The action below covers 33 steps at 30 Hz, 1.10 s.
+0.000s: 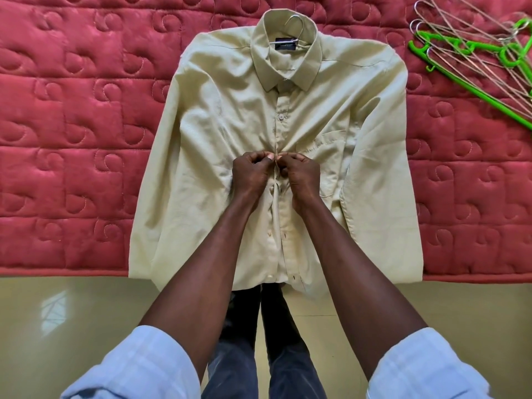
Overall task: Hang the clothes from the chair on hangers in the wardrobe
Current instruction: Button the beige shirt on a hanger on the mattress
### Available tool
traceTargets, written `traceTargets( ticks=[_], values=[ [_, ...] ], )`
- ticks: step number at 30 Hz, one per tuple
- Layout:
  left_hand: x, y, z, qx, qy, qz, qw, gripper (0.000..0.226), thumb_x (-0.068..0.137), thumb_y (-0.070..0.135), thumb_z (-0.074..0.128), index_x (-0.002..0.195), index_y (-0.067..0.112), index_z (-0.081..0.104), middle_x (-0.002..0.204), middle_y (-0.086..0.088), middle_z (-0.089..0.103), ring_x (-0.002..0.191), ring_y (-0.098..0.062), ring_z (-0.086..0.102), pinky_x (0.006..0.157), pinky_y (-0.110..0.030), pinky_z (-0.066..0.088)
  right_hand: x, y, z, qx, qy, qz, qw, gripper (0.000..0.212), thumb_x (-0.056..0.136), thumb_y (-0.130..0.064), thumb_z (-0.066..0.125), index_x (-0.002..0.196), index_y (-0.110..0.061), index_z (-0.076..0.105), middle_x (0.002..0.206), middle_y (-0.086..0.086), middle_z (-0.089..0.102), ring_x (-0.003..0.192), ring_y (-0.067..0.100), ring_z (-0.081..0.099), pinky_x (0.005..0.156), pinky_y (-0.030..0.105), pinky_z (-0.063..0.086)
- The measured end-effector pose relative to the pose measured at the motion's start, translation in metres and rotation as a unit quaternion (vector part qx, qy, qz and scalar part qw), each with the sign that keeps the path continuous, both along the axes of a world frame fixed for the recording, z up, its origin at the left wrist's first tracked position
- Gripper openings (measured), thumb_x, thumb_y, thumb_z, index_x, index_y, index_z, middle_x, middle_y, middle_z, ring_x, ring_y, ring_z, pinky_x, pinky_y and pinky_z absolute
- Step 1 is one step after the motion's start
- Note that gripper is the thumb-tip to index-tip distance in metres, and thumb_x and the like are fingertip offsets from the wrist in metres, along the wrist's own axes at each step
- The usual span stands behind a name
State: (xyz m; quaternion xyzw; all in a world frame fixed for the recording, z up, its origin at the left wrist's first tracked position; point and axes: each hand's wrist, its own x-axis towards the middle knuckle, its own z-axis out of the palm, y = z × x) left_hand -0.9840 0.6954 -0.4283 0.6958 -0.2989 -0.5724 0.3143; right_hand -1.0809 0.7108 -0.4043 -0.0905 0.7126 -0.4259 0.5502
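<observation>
The shirt (230, 133), light, limp cotton lying flat on the bed (72, 110) with a wire hanger (296, 23) in its collar, bunches where my left hand (252, 175) and right hand (302, 177) pinch its placket, so I would lift it by the hanger hook.

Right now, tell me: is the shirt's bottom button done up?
No. Near the hem the shirt lies open, its bottom button apart from its hole.
</observation>
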Motion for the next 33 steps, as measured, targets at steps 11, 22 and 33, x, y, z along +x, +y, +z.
traceTargets(
  ticks=[11,22,33],
  values=[
    [0.001,-0.005,0.014,0.021,0.041,0.022,0.999,0.016,0.083,0.006,0.074,0.095,-0.005,0.073,0.07,-0.005,0.068,0.051,0.0,0.059,0.05,-0.013,0.043,0.008,0.004,-0.014,-0.012,0.075,0.037,0.996,0.011,0.073,-0.014,0.079,0.068,-0.014,0.07,0.072,0.007,0.072,0.07,0.016,0.069,0.075,0.036,0.058],
    [0.004,-0.009,0.004,0.015,0.0,-0.05,0.999,0.018,0.091,0.008,0.061,0.075,0.011,0.068,0.054,0.009,0.06,0.049,-0.002,0.052,0.056,-0.022,0.044,0.004,0.004,-0.013,-0.007,0.07,0.073,0.995,0.007,0.084,-0.014,0.072,0.078,-0.011,0.071,0.074,0.007,0.072,0.067,0.012,0.066,0.065,0.03,0.056],
    [-0.004,-0.005,-0.011,-0.051,-0.207,-0.127,0.969,0.019,0.094,0.022,0.052,0.097,0.012,0.067,0.096,-0.003,0.069,0.091,-0.021,0.063,0.082,-0.037,0.049,0.009,-0.004,-0.019,0.033,0.096,0.115,0.988,0.015,0.084,-0.024,0.068,0.07,-0.02,0.063,0.066,-0.002,0.066,0.061,0.013,0.059,0.069,0.044,0.054]
  ],
)
